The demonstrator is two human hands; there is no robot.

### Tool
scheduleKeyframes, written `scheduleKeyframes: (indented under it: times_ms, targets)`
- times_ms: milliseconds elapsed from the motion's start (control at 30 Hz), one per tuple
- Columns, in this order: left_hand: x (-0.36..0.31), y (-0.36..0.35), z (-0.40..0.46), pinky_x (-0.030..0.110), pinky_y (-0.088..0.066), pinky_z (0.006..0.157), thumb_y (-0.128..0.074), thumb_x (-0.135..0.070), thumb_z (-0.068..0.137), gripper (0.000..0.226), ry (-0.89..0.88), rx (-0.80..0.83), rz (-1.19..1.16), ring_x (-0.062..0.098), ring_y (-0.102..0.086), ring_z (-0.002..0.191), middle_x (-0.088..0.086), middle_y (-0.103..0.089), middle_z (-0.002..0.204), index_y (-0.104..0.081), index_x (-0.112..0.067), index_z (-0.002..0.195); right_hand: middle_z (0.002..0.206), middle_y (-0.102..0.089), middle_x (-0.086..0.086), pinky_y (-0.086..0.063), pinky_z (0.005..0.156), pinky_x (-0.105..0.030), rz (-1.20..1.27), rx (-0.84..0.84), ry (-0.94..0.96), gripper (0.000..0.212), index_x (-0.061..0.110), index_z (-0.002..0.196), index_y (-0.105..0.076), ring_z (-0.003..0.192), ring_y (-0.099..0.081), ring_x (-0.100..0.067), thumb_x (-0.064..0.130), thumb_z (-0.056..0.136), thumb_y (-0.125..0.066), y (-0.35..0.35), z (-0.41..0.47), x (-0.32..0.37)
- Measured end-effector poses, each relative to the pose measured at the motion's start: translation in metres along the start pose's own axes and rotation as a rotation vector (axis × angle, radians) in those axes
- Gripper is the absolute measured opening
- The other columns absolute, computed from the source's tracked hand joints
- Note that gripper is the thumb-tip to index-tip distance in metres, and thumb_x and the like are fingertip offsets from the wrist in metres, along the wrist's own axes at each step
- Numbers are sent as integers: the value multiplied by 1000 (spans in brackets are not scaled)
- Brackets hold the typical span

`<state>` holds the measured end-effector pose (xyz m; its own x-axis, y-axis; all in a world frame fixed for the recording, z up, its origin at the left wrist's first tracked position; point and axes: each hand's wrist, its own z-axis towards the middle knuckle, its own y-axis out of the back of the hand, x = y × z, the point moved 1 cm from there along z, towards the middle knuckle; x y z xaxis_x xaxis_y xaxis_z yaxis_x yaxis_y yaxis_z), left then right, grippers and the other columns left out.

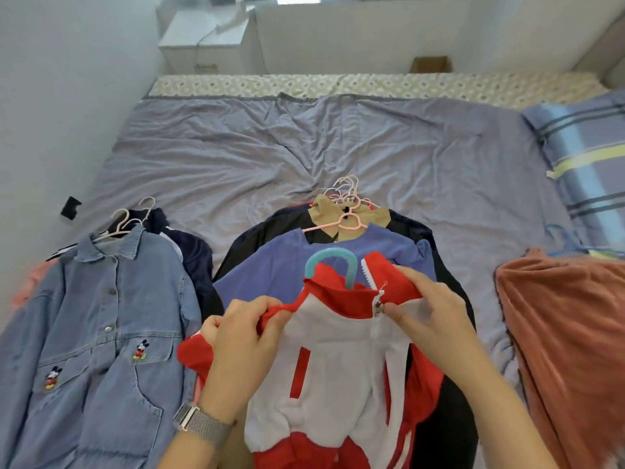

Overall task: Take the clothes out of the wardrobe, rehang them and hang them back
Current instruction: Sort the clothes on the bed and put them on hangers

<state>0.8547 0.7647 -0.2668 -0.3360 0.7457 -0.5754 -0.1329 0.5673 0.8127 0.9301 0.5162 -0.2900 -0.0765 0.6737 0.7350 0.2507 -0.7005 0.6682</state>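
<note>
Both hands are on the red-and-white zip jacket (338,350), which lies on the clothes pile at the bed's (304,147) near edge. Left hand (247,336) grips the red shoulder fabric; right hand (429,313) pinches the collar by the zipper. A teal hanger (329,262) hook pokes out of the neck. A denim jacket (101,333) lies left.

bed (304,157): covered by a wrinkled lilac sheet, with a flower-patterned strip along the far edge
near left: denim jacket (101,333) on a white hanger, lying over darker clothes (189,252)
near middle: pile of clothes (439,252) on pink hangers (348,198), dark garments lowest, a blue top (270,275) over them
near right: rust-coloured blanket (568,326), bunched
far right: striped blue pillow (585,157)
</note>
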Motion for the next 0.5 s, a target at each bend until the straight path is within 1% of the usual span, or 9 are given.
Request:
scheduleKeyframes:
  times_ms: [67, 133, 233, 267, 333, 400, 433, 500]
  targets:
    - [6, 16, -30, 27, -14, 78, -50, -46, 87, 16, 11, -19, -41, -6, -46, 92, -24, -60, 77, -60, -41, 75, 91, -57, 25, -46, 87, -45, -55, -48, 91, 40, 42, 112, -56, 90, -56, -10, 63, 79, -53, -3, -31, 19]
    - [18, 32, -64, 29, -17, 83, -55, -41, 90, 16, 30, -9, -88, -6, -47, 94, -25, -62, 79, -60, -41, 75, 93, -58, 23, -45, 89, -44, -94, -30, 114, 42, 37, 110, -61, 93, -58, -10, 64, 80, -48, -8, -64, 38]
    - [36, 62, -115, 38, -28, 94, -46, -50, 84, 20, 24, 4, -158, -4, -48, 95, -24, -64, 81, -62, -40, 76, 99, -60, 24, -42, 94, -44, -180, 50, 93, 51, 37, 112, -61, 95, -54, -6, 69, 80, -39, -18, -117, 67]
    - [42, 74, -133, 37, -28, 94, -46, -50, 84, 20, 22, 0, -150, -4, -48, 95, -22, -64, 81, -62, -41, 77, 96, -61, 24, -42, 94, -45, -199, 65, 103, 51, 38, 110, -62, 94, -55, -6, 71, 79, -37, -22, -135, 77]
    - [50, 98, -168, 30, -20, 88, -45, -49, 85, 17, 12, -18, -106, -6, -47, 95, -20, -64, 81, -60, -46, 77, 85, -59, 22, -42, 90, -42, -223, 78, 107, 47, 40, 98, -60, 89, -53, -8, 72, 76, -33, -29, -174, 99]
    - [55, 120, -201, 26, -14, 81, -48, -45, 87, 16, 7, -34, -94, -10, -45, 94, -20, -64, 79, -58, -50, 74, 77, -53, 20, -35, 84, -35, -281, 66, 108, 44, 40, 87, -54, 85, -49, -9, 73, 73, -29, -34, -211, 119]
    - [58, 130, -217, 25, -13, 79, -52, -39, 90, 21, 2, -40, -104, -11, -45, 94, -21, -64, 77, -57, -51, 73, 77, -53, 19, -31, 84, -33, -307, 56, 108, 41, 40, 85, -52, 85, -46, -8, 73, 73, -30, -36, -229, 128]
    - [63, 145, -246, 25, -13, 80, -56, -31, 90, 30, 3, -40, -124, -14, -43, 96, -27, -64, 77, -57, -53, 70, 78, -54, 17, -29, 84, -33, -321, 28, 112, 32, 38, 81, -50, 83, -43, -6, 69, 80, -40, -40, -262, 144]
